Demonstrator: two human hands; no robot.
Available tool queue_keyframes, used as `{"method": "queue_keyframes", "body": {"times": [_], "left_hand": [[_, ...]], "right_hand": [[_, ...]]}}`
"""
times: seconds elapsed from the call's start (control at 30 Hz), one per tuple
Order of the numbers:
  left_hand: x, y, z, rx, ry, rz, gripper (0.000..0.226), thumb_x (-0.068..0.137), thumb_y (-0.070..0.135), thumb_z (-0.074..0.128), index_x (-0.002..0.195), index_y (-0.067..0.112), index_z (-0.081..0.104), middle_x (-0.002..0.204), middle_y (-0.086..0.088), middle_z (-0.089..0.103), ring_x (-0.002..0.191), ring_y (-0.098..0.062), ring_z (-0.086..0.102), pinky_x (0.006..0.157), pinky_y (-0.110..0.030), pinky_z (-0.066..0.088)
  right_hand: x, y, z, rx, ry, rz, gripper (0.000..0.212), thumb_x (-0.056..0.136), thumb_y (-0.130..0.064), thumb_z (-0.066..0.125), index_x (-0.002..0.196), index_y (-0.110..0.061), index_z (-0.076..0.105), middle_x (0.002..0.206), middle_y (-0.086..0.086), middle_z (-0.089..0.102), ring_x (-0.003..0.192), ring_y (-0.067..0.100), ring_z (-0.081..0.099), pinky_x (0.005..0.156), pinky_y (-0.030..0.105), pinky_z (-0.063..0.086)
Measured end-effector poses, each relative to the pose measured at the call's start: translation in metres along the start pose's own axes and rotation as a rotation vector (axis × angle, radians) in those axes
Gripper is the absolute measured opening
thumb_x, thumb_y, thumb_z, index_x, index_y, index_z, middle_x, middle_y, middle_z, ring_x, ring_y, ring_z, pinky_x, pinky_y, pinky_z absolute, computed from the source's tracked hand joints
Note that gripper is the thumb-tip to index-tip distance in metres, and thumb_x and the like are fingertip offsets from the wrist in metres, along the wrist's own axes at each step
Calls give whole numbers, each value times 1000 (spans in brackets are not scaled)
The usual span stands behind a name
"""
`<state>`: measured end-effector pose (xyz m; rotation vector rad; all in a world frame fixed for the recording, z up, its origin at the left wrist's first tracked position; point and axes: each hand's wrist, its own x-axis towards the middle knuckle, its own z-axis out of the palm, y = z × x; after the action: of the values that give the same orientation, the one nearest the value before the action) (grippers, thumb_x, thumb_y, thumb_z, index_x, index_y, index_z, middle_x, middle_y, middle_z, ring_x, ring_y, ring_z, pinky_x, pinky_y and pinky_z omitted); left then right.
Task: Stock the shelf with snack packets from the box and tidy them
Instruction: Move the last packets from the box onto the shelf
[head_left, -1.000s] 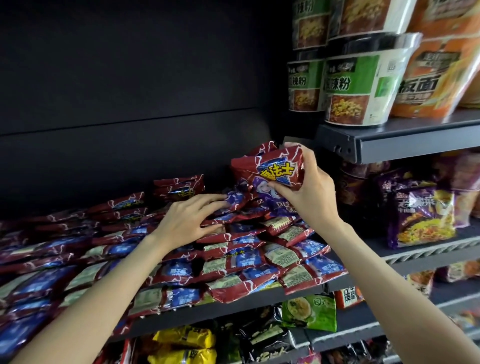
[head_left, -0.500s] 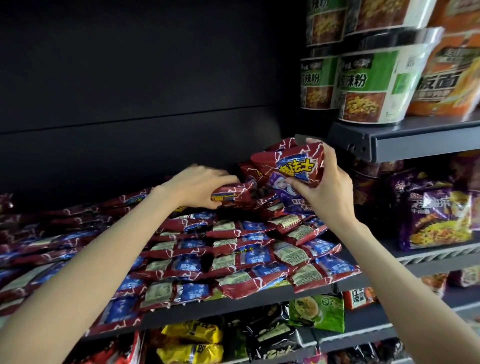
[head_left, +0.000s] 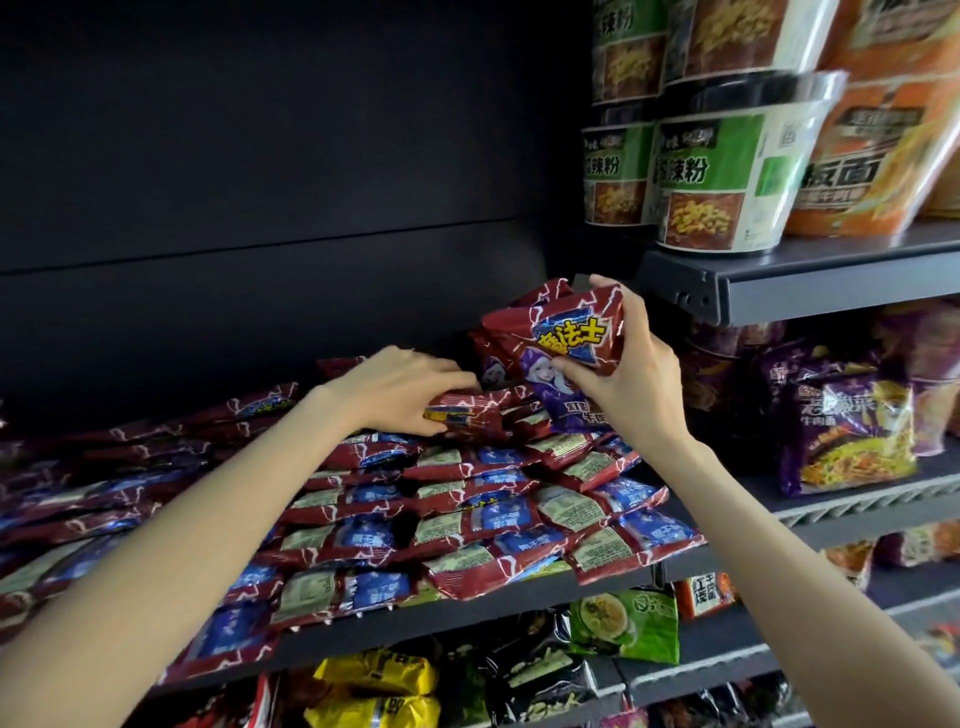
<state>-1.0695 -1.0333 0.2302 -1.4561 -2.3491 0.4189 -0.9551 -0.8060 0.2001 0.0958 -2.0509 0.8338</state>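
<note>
Snack packets (head_left: 467, 519) lie in rows across your shelf (head_left: 467, 616). Farther back, your left hand (head_left: 400, 389) grips one lying flat, long axis left-right; your right hand (head_left: 631, 384) pinches an upright stack (head_left: 558, 338) just right of it.

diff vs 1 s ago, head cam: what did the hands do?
The left hand moved from resting flat on the front rows of packets to the back of the pile and now grips a red packet lying there. The right hand kept holding the upright packet at the right end. The rows of packets on the shelf stayed put.
</note>
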Motion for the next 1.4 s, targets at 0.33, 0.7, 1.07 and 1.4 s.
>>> {"method": "queue_keyframes", "body": {"times": [0.33,0.7,1.07,1.4], "left_hand": [[8,25,41,-148,-7,-221,70,88,57,50,146,24,26,146,0,40,121,-19,51,89,-32,47],[8,23,38,-226,-157,-223,69,88,56,52,144,29,24,144,1,40,122,-21,48,90,-34,44],[-64,-34,31,-829,620,-723,61,77,35,73,130,25,42,121,6,56,103,-5,57,89,-35,52],[0,-29,54,-623,241,-858,51,77,49,71,111,13,57,114,-3,60,101,-20,58,84,-30,48]], "right_hand": [[3,-11,1,23,6,-49,76,75,-41,75,133,-42,27,111,-10,61,100,12,64,81,37,57],[52,-30,61,303,-139,10,69,73,-34,80,126,-33,35,117,1,60,105,10,62,84,33,56],[60,-10,127,637,-295,253,59,76,-4,77,123,-15,42,105,-4,63,91,-3,64,65,15,53],[66,11,99,168,-703,244,59,83,-44,68,132,-33,38,136,-6,41,129,13,37,111,43,30]]}}
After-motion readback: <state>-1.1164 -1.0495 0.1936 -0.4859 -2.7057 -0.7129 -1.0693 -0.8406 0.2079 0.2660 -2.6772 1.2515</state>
